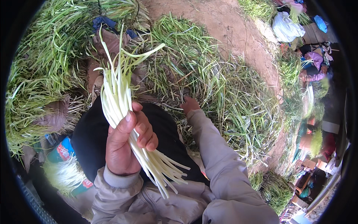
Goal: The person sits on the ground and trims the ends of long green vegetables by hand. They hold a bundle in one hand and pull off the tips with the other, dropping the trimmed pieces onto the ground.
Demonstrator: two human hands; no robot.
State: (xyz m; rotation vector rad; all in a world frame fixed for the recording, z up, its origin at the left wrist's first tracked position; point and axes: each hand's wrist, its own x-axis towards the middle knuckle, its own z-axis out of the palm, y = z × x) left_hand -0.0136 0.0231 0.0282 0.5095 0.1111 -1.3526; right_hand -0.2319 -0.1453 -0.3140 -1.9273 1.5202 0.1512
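Observation:
My left hand (125,145) is closed around a bundle of pale blanched stalks (116,103), which look like garlic chives. Their whitish cut ends fan out toward my lap, and yellow-green tips stick up past my thumb. My right hand (190,105) reaches down beyond my black-clad knee, at the near edge of a heap of loose green leaves (223,92). Its fingertips are partly hidden, so whether they pinch anything is unclear. Low on the left, more trimmed pale stalks (67,173) lie on a printed blue-green bag (61,151).
Big piles of uncleaned green stalks (50,53) fill the left side, with brown cloth (110,40) among them. Bare reddish soil (212,16) runs behind the heap. At right sit a white sack (286,26), a person in pink (316,61) and further greens (275,193).

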